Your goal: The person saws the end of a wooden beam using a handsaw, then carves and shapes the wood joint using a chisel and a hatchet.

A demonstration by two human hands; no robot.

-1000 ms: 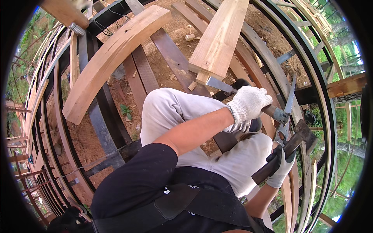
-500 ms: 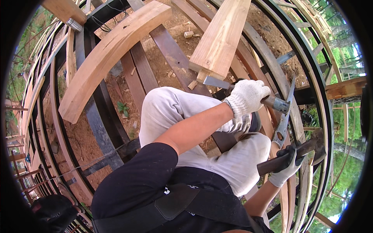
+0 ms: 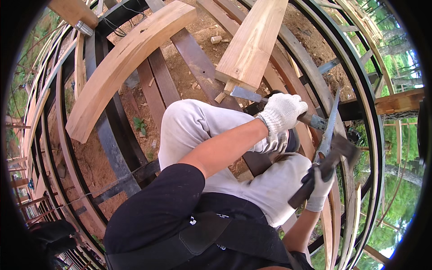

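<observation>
My left hand [image 3: 282, 112], in a white knit glove, is closed around a chisel [image 3: 247, 94]. The chisel's flat metal blade points left, its edge at the end of a pale squared timber [image 3: 249, 54], near a narrow tenon [image 3: 229, 86]. The butt of its handle sticks out to the right of my fist. My right hand [image 3: 322, 182], in a white glove with dark fingers, grips the wooden handle of a hammer [image 3: 302, 191]. The dark hammer head is slightly blurred and hangs just below and right of the chisel's butt, apart from it.
A handsaw [image 3: 332, 119] lies on the planks at the right, close to the hammer. A curved-looking timber [image 3: 130, 67] rests across dark metal beams [image 3: 114, 139] at the left. Between the beams shows brown earth with wood chips [image 3: 216, 39].
My right hand has swung the hammer up and left, bringing its head nearer to the chisel's butt. My left hand with the chisel stays almost in place.
</observation>
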